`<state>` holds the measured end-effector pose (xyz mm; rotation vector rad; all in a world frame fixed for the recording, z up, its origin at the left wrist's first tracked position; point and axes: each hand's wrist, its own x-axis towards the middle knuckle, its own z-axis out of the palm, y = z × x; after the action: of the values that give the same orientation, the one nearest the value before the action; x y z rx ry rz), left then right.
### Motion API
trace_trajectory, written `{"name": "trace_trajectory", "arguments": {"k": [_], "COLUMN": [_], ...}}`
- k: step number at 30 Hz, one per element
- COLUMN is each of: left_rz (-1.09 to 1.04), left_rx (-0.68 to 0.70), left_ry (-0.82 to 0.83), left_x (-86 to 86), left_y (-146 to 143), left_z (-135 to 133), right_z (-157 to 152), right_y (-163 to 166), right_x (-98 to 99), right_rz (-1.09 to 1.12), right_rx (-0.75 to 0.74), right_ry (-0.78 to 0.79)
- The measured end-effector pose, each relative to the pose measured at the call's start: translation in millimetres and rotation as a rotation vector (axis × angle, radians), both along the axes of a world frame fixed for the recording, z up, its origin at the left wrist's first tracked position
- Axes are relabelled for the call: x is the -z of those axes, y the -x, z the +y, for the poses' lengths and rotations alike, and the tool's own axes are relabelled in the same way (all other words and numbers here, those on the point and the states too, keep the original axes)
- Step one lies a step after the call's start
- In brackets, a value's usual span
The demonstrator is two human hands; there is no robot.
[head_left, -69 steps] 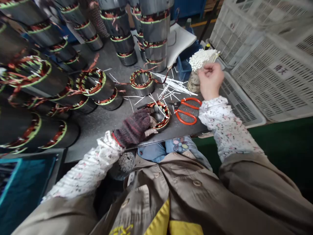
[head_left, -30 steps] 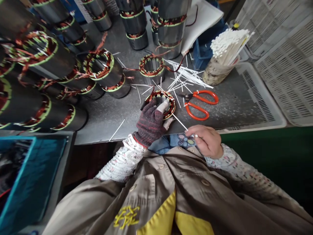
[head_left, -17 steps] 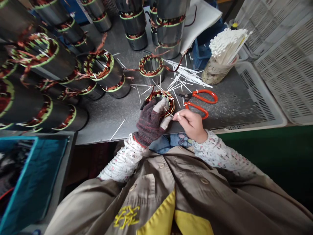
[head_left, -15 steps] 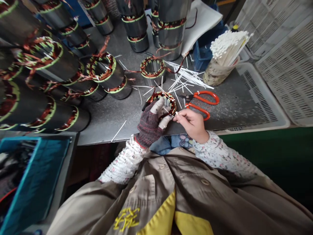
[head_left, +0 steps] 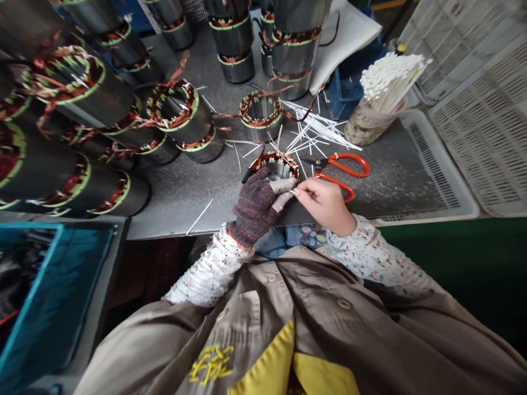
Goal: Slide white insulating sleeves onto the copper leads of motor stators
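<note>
On the bench before me stands a small motor stator (head_left: 278, 163) with copper windings and pale green slot liners. My left hand (head_left: 258, 202), in a dark knitted glove with white-wrapped fingertips, is closed over its near rim. My bare right hand (head_left: 326, 202) pinches the end of a thin white cable tie (head_left: 294, 191) at the near right rim, touching the left fingertips. Much of the tie is hidden by fingers. Just beyond the right hand lie red-handled scissors (head_left: 348, 165). Another wound stator (head_left: 260, 118) stands upright behind.
Loose white tie strips (head_left: 317, 129) are scattered behind the scissors. A cup (head_left: 364, 125) stuffed with white ties stands at the back right, beside a white plastic crate (head_left: 465, 206). Stacked stators (head_left: 119, 192) crowd the left. A teal bin (head_left: 88, 285) sits lower left.
My left fingers have come out of the stator's bore and now lie flatter over its near rim. My right hand keeps its pinch at the near right rim.
</note>
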<state>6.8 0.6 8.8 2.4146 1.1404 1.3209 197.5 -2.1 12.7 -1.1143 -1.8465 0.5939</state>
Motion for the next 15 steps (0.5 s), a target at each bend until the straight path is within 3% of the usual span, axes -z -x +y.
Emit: {"name": "trace_trajectory", "arguments": {"k": [5, 9, 15], "left_rz": [0.033, 0.110, 0.059], "left_rx": [0.051, 0.020, -0.029], "left_ry": [-0.056, -0.093, -0.074], "left_x": [4.3, 3.4, 0.8], "left_y": [4, 2, 1], "left_z": [2, 1, -1], "right_z": [-5, -11, -18], "right_y": [4, 1, -20], "right_x": [-9.4, -25.9, -37.7], "right_rz": [-0.060, -0.140, 0.292], "right_rx": [0.048, -0.075, -0.272], "right_ry": [0.003, 0.034, 0.186]}}
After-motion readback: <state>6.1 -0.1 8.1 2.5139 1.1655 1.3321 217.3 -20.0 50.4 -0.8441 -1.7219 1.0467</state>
